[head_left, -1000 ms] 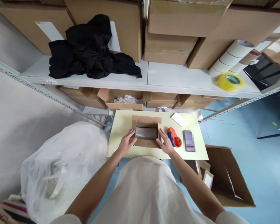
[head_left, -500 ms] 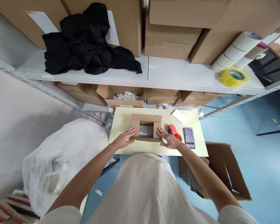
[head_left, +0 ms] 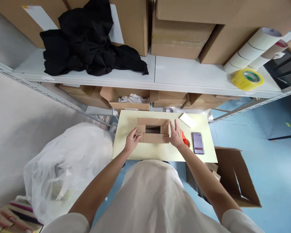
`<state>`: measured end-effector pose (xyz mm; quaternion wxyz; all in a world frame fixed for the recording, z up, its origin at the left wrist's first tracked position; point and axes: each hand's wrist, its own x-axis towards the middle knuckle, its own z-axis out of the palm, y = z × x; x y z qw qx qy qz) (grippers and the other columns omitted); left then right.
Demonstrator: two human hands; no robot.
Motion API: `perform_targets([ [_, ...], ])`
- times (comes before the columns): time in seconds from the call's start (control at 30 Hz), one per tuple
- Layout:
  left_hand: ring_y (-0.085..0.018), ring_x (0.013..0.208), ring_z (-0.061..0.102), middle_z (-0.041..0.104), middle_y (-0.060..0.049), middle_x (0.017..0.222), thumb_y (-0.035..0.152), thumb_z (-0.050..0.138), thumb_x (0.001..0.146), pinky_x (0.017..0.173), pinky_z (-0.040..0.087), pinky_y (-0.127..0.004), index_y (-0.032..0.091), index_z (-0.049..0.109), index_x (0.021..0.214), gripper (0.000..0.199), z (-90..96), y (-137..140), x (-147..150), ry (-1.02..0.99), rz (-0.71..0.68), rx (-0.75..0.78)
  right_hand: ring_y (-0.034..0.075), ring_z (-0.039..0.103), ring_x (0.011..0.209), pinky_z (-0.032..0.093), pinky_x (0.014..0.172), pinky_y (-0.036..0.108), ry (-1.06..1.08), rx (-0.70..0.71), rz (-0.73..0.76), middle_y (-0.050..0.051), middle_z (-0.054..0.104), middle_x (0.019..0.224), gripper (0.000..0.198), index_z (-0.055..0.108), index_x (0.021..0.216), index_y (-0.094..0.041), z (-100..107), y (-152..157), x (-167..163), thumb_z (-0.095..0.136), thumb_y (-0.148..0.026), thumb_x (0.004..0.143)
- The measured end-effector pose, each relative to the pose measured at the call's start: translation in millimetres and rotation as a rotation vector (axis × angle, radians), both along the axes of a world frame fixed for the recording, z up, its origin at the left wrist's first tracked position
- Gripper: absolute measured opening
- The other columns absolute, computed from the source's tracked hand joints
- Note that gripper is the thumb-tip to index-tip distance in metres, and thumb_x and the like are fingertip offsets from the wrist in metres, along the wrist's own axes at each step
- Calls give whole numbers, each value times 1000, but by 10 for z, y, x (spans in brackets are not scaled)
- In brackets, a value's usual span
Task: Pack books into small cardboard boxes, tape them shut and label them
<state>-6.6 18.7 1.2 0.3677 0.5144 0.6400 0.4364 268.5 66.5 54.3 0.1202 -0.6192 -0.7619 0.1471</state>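
A small cardboard box (head_left: 153, 138) sits on the pale yellow table in front of me. Its near flap is folded over part of the opening, and the far flap stands out behind a dark gap. My left hand (head_left: 131, 140) grips the box's left end, with the thumb on the near flap. At the right end my right hand (head_left: 176, 136) has its fingers stretched up and apart, the thumb touching the near flap's corner. An orange tape dispenser (head_left: 184, 138) lies partly hidden behind that hand. To its right is a phone (head_left: 198, 143).
A white flat block (head_left: 187, 120) lies at the table's (head_left: 145, 152) far right. The shelf (head_left: 179, 69) behind holds cartons, black cloth (head_left: 92, 48) and yellow tape (head_left: 247, 79). A clear plastic bag (head_left: 70, 168) bulges on the left; an open carton (head_left: 235, 178) stands right.
The near flap has come up and folded inward over the opening. Both hands have shifted from the end flaps to the box's ends, the right one lifting its fingers.
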Motion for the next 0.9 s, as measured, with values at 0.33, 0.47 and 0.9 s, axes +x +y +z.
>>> perform_targets([
  [0.33,-25,118,55,55,-18,131,16,66,75,101,45,-41,15,29,142,76,118,67,-2,-96,5,-198,34,46,112,18,109,53,-443,35,428,18,51,123,99,26,144,-13,315,335,-252,77,-30,61],
  [0.47,-23,116,57,57,-17,128,17,65,75,98,47,-40,17,23,144,81,70,58,-9,-80,7,-185,28,48,117,27,108,44,-394,63,504,13,53,128,63,35,141,-19,260,104,-197,51,-12,80],
  [0.9,-28,142,17,27,-13,151,28,39,88,112,4,-58,13,30,144,58,371,25,216,979,-619,114,26,24,139,26,110,50,-65,-92,443,12,29,150,70,27,146,-14,-203,-249,-157,30,1,77],
])
